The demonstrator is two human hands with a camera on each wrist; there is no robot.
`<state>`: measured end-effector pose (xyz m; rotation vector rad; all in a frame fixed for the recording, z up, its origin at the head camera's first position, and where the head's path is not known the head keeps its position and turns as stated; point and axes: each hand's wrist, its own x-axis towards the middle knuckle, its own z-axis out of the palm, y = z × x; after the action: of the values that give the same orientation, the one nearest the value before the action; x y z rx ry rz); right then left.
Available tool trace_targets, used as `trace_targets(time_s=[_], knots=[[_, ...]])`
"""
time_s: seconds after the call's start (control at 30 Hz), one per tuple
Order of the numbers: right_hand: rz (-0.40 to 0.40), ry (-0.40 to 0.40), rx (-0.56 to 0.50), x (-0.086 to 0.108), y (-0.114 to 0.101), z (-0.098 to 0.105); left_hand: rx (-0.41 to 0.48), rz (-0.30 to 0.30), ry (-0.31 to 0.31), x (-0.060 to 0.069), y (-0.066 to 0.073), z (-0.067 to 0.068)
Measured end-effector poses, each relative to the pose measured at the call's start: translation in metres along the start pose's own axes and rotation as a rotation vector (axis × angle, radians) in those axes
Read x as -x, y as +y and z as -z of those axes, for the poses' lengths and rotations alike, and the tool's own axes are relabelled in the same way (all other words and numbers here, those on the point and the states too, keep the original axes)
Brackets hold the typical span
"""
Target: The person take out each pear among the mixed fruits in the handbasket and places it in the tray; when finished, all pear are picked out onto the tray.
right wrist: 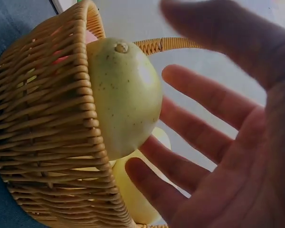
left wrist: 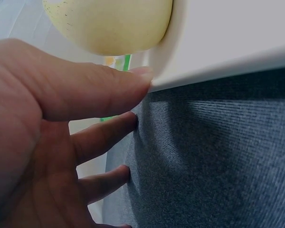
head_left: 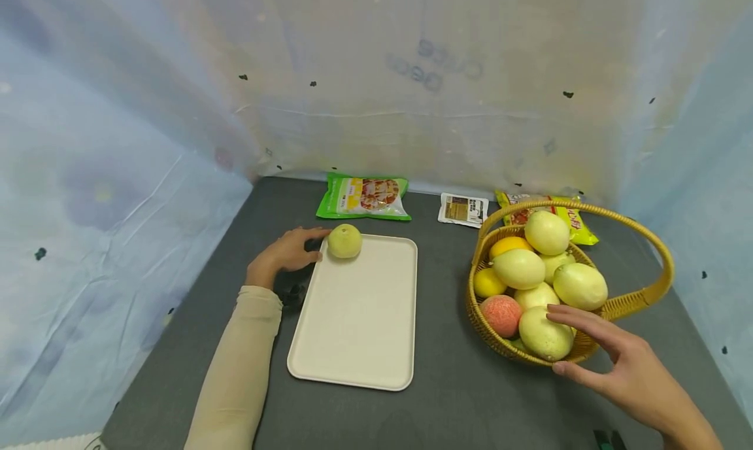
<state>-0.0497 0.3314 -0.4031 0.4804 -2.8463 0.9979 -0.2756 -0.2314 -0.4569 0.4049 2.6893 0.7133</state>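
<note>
On the far left corner of the cream tray [head_left: 359, 312] sits a round, pale yellow-green fruit [head_left: 344, 241]. My left hand [head_left: 291, 248] is beside that corner with fingers spread. In the left wrist view its thumb [left wrist: 99, 90] lies at the tray's rim, just below the fruit, and the palm holds nothing. At the right stands a wicker basket [head_left: 491, 335] heaped with fruit. My right hand [head_left: 623, 362] reaches to its near side, thumb and fingers apart around a speckled pale green fruit [right wrist: 123, 99]. Whether the fingertips touch it, I cannot tell.
Behind the tray lies a green food packet [head_left: 365, 197]. A small white sachet [head_left: 463, 209] and a yellow packet [head_left: 579, 227] lie near the back edge. The basket's tall handle [head_left: 659, 260] arches over the fruit, which includes a reddish ball-like one [head_left: 501, 315].
</note>
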Motion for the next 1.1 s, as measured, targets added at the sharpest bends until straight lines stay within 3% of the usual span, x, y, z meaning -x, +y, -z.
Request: trace_targets(time_s=[0.3, 0.43, 0.73, 1.1], knots=[[0.07, -0.03, -0.011, -0.006, 0.015, -0.01, -0.006, -0.003, 0.004, -0.001, -0.003, -0.002], [0.023, -0.01, -0.017, -0.008, 0.012, -0.013, -0.008, 0.006, 0.012, 0.0, -0.002, -0.001], [-0.041, 0.127, -0.033, -0.009, 0.008, -0.021, 0.001, 0.026, 0.01, 0.001, 0.003, 0.001], [-0.06, 0.074, 0.044, -0.006, 0.013, -0.024, 0.005, 0.022, 0.008, 0.0, 0.0, 0.0]])
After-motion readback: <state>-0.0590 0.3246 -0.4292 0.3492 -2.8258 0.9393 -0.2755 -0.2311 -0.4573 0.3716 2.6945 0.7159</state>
